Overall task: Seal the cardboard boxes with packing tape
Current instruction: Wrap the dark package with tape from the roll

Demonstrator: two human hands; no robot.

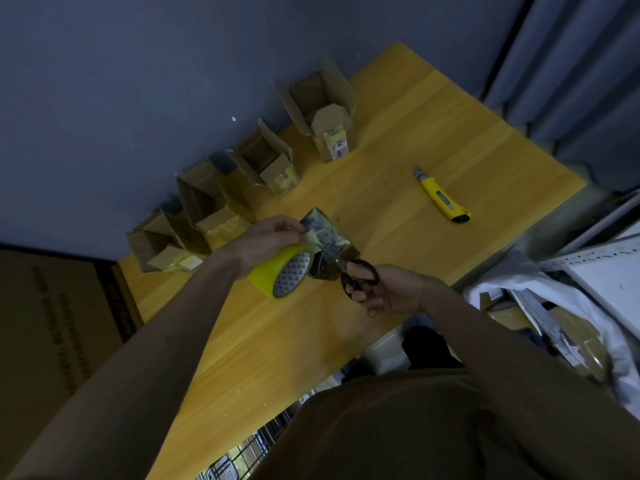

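Note:
My left hand [266, 239] grips a yellow roll of packing tape [282, 275] and pinches its pulled-out free end above a small dark box [329, 244] on the wooden table [415, 133]. My right hand [384, 292] holds black-handled scissors [360, 277] with fingers through the loops, blades pointing at the dark box. Several open cardboard boxes stand in a row along the wall: one at the far end [325, 109], one beside it [266, 164], a third [211, 202] and the nearest [159, 244].
A yellow utility knife [441, 195] lies on the table to the right. A large brown carton [52, 323] stands left of the table. White cloth and clutter [554, 323] fill the shelf area at right. A grey curtain [571, 64] hangs behind.

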